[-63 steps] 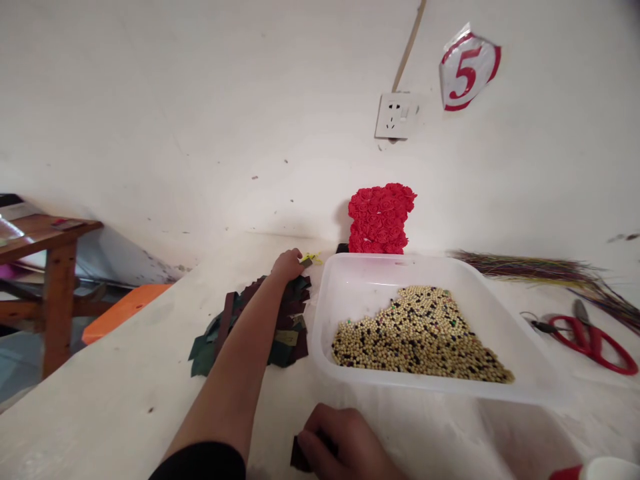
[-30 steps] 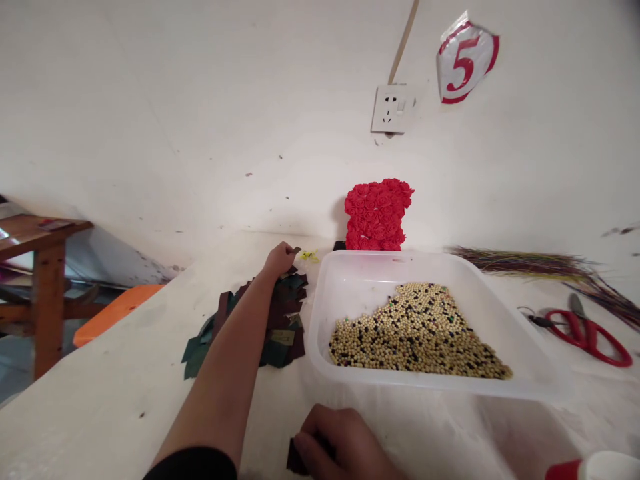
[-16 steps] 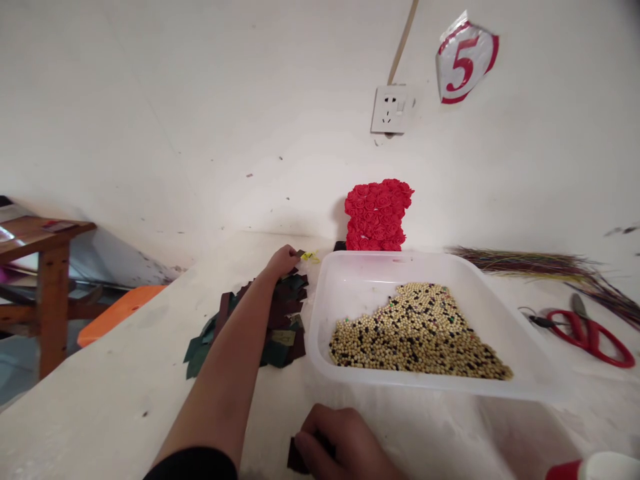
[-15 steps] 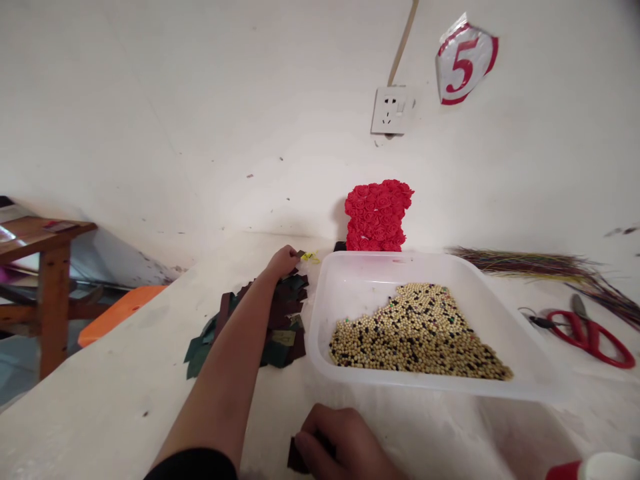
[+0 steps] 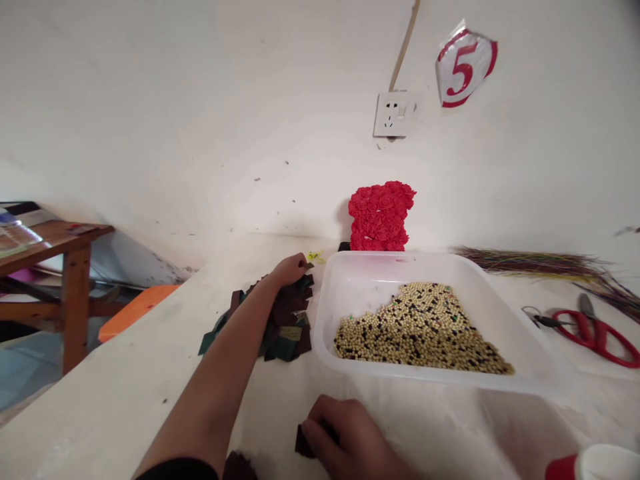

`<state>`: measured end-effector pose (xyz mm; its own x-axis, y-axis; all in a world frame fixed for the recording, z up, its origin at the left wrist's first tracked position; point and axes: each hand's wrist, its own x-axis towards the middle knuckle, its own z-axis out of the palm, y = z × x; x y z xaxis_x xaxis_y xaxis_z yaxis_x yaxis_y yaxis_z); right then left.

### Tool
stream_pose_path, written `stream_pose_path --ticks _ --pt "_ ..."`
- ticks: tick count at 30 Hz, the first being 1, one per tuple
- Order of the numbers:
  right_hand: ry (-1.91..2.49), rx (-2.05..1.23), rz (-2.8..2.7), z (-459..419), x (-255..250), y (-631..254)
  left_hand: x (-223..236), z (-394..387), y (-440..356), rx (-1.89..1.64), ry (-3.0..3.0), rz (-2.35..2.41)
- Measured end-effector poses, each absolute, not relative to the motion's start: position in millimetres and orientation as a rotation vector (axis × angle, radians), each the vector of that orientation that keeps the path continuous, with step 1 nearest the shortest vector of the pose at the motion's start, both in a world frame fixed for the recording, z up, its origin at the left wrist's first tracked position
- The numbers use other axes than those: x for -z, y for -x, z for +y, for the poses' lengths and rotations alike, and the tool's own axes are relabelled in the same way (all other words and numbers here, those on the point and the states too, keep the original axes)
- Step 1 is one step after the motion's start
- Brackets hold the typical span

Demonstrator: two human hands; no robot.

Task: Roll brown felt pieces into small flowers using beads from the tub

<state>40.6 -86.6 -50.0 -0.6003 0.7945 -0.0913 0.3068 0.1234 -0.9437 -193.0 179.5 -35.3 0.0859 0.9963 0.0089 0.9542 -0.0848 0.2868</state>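
Note:
My left hand [image 5: 289, 270] reaches forward, resting at the far end of a pile of dark green and maroon scraps [image 5: 290, 340], and its fingertips pinch a small dark piece. A tiny yellow scrap [image 5: 315, 257] lies just beyond those fingers. My right hand [image 5: 345, 437] sits near the front of the bench, shut on a dark maroon scrap [image 5: 305, 443]. To the right of the pile stands a translucent plastic tray [image 5: 450, 267] holding a heap of pale and dark beads [image 5: 420, 330]. Another dark scrap [image 5: 239, 467] lies at the bottom edge.
A red rose ornament [image 5: 380, 217] stands against the wall behind the tray. Red-handled scissors [image 5: 595, 340] and a bundle of coloured fibres [image 5: 530, 263] lie to the right. A bottle with a red band [image 5: 597, 465] sits at the front right. The bench's left edge drops beside an orange board [image 5: 137, 321].
My left hand has shifted slightly right and down over the pile. The view has turned a little, moving everything slightly. A dark scrap now shows at the bottom edge.

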Motion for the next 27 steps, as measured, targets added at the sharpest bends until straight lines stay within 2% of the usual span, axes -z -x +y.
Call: stream_pose_path --ticks 11,21,27 --pt "0.979 -1.411 -1.959 -87 52 -41 21 143 216 -0.162 -2.249 1.967" --pt "0.957 -1.443 -1.937 -89 46 -43 32 149 169 -0.166 -2.348 1.870" --pt "0.995 -1.417 -1.969 -88 48 -43 29 138 184 -0.054 -2.333 1.891"
